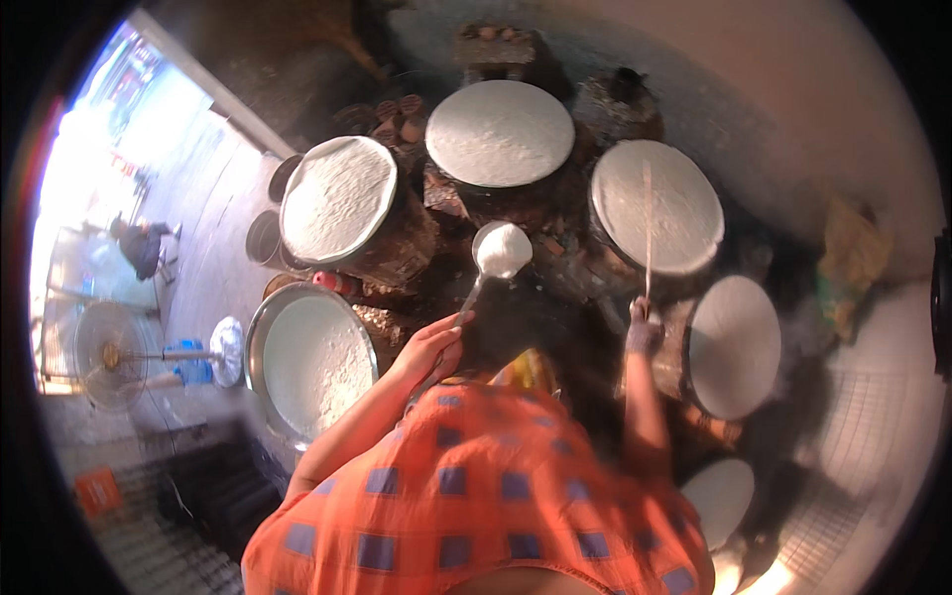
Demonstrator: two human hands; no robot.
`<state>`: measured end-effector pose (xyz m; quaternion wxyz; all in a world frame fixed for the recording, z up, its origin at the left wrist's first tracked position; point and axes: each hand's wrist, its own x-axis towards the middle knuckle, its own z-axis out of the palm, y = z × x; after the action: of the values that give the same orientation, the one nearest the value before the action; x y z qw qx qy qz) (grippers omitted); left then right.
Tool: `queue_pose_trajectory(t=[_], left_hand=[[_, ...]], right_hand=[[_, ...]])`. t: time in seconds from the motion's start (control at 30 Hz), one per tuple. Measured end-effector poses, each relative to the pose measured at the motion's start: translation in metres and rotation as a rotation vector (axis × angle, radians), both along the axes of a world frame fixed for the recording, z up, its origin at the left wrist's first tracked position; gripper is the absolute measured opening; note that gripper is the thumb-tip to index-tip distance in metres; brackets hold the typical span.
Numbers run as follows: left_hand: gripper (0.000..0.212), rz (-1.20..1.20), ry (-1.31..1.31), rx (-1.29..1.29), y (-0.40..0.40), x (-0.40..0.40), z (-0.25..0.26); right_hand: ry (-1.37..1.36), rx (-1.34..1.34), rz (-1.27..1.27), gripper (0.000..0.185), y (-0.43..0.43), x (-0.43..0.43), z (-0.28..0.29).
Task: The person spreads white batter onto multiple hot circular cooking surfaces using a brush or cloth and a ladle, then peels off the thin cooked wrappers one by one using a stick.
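Observation:
In my left hand [433,348] is the handle of a long metal ladle [470,299]. White batter [506,249] fills its bowl, held over the dark gap between the stoves. My right hand [644,332], which seems to wear a glove, grips a thin flat stick [648,223]. The stick reaches across a round white-covered pan [684,201] at the right; whether it touches the surface I cannot tell. To the left of my left arm stands a wide metal basin [253,349] of pale batter, with lumpy foam on one side.
More round pans with white tops stand at the left [338,197], far middle [500,134] and right [736,348]. A further pale disc [720,500] lies low at right. Brown metal cans [265,236] and a standing fan [111,355] are at left. Outside, a person [141,248] sits.

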<state>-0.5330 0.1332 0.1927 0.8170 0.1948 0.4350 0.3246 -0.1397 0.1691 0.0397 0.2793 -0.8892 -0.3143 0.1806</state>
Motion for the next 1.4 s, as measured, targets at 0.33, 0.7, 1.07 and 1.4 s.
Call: queue_pose_trajectory(t=[0.33,0.7,1.07,1.4], left_hand=[[0.034,0.271,-0.052,-0.21,-0.032,-0.022,-0.017],[0.032,0.388,-0.263,-0.226,-0.023,-0.007,-0.02],[0.033,0.194,-0.226,-0.262,-0.017,-0.03,-0.046],[0.032,-0.196,-0.138,-0.311,-0.002,0.001,-0.06]], right_hand=[[-0.575,-0.23,0.484,0.069,0.162,-0.036,0.003],[-0.896,0.081,0.547,0.02,0.201,0.045,0.124],[-0.718,-0.062,0.728,0.022,0.074,-0.018,0.079],[-0.479,0.324,-0.037,0.039,-0.09,0.156,0.173]])
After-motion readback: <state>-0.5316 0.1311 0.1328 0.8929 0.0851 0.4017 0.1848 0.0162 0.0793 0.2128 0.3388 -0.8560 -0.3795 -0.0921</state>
